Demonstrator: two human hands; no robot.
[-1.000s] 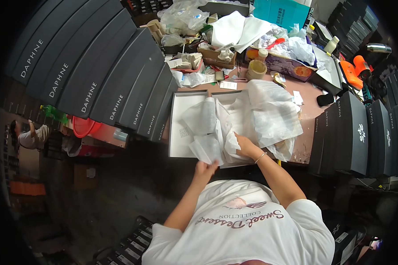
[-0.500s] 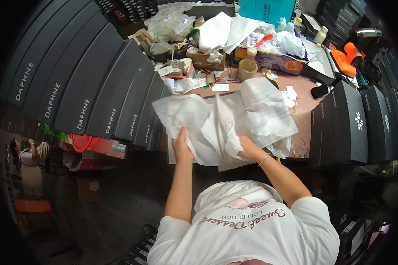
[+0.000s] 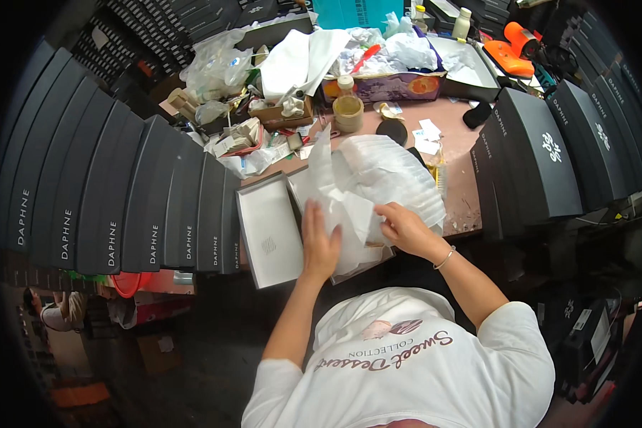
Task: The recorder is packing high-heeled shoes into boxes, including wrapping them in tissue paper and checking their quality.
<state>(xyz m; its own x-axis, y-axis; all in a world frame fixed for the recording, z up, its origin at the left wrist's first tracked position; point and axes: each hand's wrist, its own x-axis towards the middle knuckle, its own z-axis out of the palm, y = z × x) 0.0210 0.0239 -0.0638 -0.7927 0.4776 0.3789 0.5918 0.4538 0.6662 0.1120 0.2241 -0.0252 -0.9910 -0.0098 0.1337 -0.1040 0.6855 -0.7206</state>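
L hand unclenched at white tissue paper, R hand curled at its edge — can't tell if pinching, shoebox half to L — dk shoeboxes both sides

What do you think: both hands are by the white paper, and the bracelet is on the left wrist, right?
Not quite: the bracelet is on the wrist of the right hand, not the left hand, as the head view shows. Both hands are indeed by the white paper.
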